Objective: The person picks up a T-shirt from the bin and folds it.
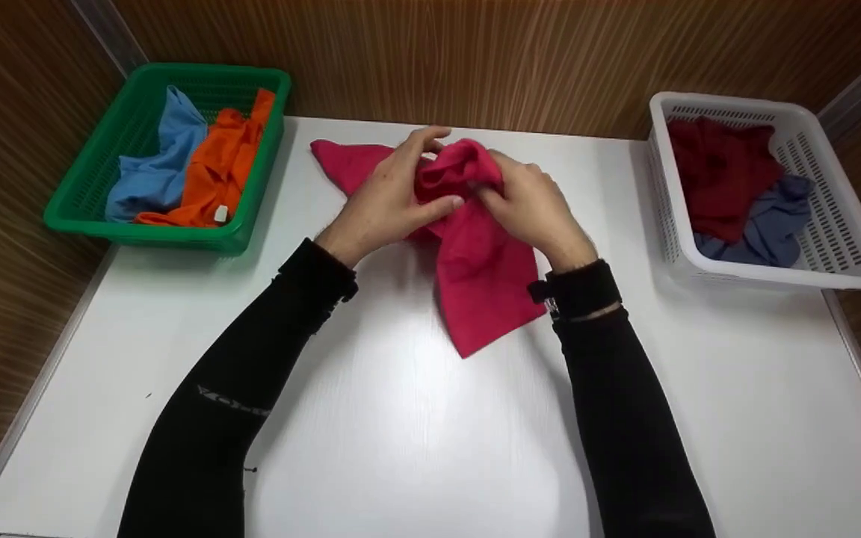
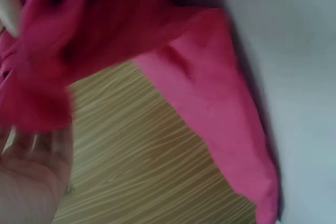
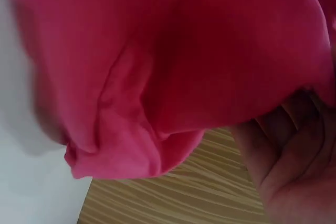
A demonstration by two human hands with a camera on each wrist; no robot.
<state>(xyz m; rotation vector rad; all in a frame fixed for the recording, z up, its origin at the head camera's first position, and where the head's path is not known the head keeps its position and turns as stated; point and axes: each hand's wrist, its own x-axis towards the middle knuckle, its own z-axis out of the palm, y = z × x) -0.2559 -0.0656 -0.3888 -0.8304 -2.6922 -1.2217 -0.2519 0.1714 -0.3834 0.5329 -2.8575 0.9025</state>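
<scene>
A bright pink garment [image 1: 486, 276] is bunched up between the two hands near the back of the table. Its top is gathered into a rolled opening, one flap hangs toward the person, and a pointed end lies out to the left. My left hand [image 1: 382, 198] holds the left side of the bunch, thumb in front and fingers round the far side. On the opposite side my right hand [image 1: 531, 202] grips the rolled edge, thumb tucked into the folds. Both wrist views show the garment [image 2: 210, 87] close up, with fingers partly hidden behind the fabric [image 3: 236, 56].
A green basket [image 1: 240, 237] at the back left holds light blue and orange cloths [image 1: 221, 161]. At the back right, a white basket [image 1: 782, 278] contains dark red and grey-blue cloths [image 1: 763, 224]. A wood-patterned wall [image 1: 550, 67] rises behind the white table [image 1: 400, 426].
</scene>
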